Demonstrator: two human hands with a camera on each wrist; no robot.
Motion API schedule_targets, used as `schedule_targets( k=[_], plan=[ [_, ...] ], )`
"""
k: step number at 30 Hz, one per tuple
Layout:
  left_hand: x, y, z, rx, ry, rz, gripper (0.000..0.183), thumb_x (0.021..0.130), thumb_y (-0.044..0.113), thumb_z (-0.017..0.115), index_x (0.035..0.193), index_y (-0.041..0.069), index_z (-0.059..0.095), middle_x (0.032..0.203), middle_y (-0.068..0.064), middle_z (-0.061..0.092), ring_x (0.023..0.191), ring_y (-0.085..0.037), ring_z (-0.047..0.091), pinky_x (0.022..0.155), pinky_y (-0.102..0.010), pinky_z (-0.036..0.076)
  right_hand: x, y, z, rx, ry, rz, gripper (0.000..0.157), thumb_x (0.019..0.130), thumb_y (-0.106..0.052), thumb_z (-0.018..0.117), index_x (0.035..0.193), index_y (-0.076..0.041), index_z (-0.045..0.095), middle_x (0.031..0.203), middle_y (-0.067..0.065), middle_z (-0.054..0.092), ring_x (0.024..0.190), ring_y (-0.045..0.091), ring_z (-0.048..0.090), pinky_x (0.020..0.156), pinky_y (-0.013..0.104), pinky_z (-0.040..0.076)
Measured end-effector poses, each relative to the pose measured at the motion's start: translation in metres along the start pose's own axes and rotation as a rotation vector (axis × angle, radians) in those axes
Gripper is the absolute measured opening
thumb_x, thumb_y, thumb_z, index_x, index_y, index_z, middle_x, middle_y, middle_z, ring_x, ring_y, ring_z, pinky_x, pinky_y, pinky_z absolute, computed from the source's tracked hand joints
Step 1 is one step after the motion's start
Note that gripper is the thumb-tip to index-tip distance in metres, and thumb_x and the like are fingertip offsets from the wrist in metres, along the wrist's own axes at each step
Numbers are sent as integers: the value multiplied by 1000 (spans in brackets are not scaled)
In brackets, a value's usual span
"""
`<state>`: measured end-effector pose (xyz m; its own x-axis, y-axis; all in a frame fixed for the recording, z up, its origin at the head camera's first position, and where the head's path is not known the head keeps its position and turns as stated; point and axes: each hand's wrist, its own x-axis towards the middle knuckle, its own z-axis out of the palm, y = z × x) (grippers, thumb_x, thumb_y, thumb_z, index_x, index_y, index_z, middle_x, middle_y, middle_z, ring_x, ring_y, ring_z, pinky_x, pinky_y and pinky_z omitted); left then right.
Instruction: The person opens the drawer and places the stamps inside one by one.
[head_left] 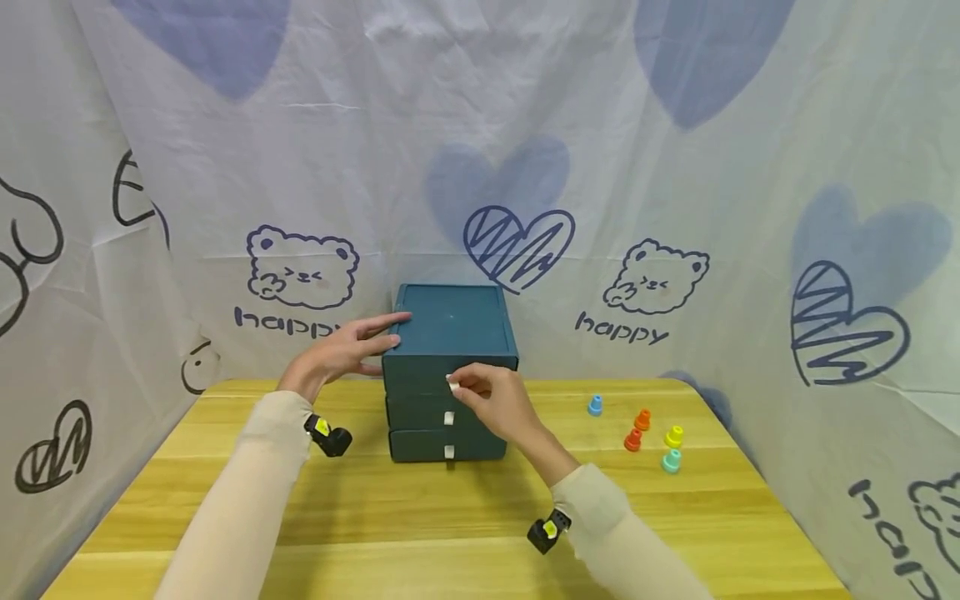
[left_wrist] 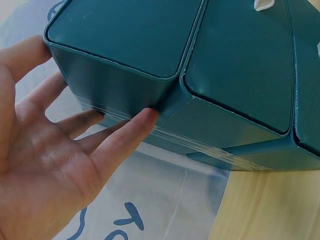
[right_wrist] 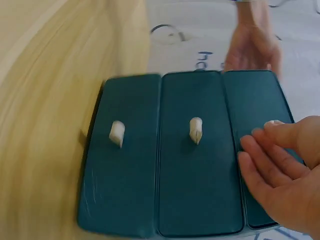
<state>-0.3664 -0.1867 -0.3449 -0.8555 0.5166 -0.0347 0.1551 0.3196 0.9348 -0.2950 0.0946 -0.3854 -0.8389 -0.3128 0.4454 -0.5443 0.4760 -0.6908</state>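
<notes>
A dark teal three-drawer storage box stands on the table, its drawer fronts facing me. My left hand rests against the box's left side near the top, its fingers spread and fairly straight. In the left wrist view, fingertips touch the side wall. With thumb and fingers, my right hand pinches the white pull tab of the top drawer, largely covered by the fingers. Below it, white tabs show on the middle drawer and the bottom drawer. The drawers look pushed in.
Several small coloured cone-shaped pieces stand to the right of the box, among them a blue one, a yellow one and a teal one. Printed cloth hangs behind and beside the wooden table.
</notes>
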Motion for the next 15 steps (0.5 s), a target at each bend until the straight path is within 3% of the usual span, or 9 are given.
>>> schedule_targets(
  k=[9,15],
  plan=[
    [-1,-3,-2,0,-5,12,64,108,35,53,165,24,26,175,-14,2,158,-46,19,117,-67,39,-15,8,9,162,-5,45,19,93,-2,73,110,-7,67,104,13,78,92,26,75,80,21,61],
    [-1,-3,-2,1,-5,15,64,109,35,53,165,25,26,176,-13,2,158,-45,19,117,-67,39,-24,16,16,33,-14,8,14,91,-4,77,103,-7,71,95,9,79,80,23,74,72,19,59]
  ],
)
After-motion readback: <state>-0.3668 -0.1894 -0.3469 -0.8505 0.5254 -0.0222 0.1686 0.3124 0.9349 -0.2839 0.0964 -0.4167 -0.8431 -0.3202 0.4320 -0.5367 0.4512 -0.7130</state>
